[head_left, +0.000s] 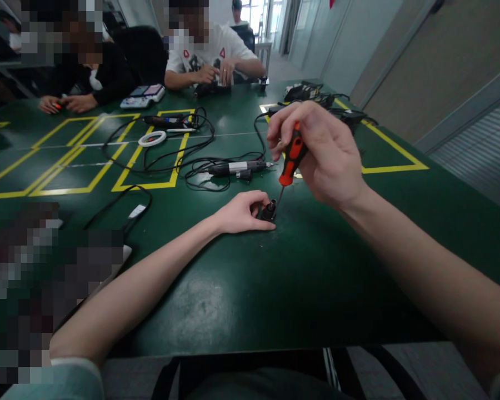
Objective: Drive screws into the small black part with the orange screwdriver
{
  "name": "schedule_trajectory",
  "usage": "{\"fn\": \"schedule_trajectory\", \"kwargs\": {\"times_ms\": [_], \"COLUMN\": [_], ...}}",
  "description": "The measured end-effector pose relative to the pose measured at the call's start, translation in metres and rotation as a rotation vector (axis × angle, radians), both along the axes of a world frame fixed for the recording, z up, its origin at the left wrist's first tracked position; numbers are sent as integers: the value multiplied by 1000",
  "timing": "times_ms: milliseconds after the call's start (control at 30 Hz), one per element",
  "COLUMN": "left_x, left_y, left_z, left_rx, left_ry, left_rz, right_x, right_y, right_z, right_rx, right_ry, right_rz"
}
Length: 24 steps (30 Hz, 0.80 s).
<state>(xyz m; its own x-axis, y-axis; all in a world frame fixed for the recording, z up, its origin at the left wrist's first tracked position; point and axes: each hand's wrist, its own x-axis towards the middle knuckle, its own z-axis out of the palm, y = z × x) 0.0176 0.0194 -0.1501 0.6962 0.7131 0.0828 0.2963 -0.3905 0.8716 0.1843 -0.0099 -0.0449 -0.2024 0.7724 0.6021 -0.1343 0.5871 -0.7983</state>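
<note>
The right hand [331,155] grips a screwdriver [294,153], the left hand [244,213] a dark part [269,211]; white tag [137,211] unreadable; corded tool [235,168] beyond.

Left forearm [150,272] bare, slanting up from lower left, nearly straight into wrist. Left hand [242,214] low, thumb and fingers curved in pinch. Right forearm [416,261] bare, reaching in from lower right; right hand [331,158] raised higher, fingers curled in grip.

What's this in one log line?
left hand: holds small black part | right hand: grips red-black screwdriver, tip down | corded tool: lies on table
</note>
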Motion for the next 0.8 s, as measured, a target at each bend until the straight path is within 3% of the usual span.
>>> {"fn": "schedule_trajectory", "kwargs": {"times_ms": [133, 267, 433, 567, 700, 800], "left_x": [0, 0, 0, 0, 0, 0], "left_y": [0, 0, 1, 2, 2, 1], "left_z": [0, -1, -1, -2, -1, 0], "left_rx": [-10, -16, -8, 7, 12, 6], "left_ry": [-5, -5, -11, -19, -28, -31], "left_rz": [-7, -9, -6, -13, -18, -25], "right_x": [17, 24, 23, 23, 18, 12], "right_y": [-11, -28, -33, -32, -31, -31], "right_z": [15, 25, 4, -16, -26, -34], "right_rx": [176, 221, 196, 77, 7, -25], "right_ry": [-297, -510, -485, -367, -265, -148], "right_rz": [-280, -395, -645, -625, -522, -536]}}
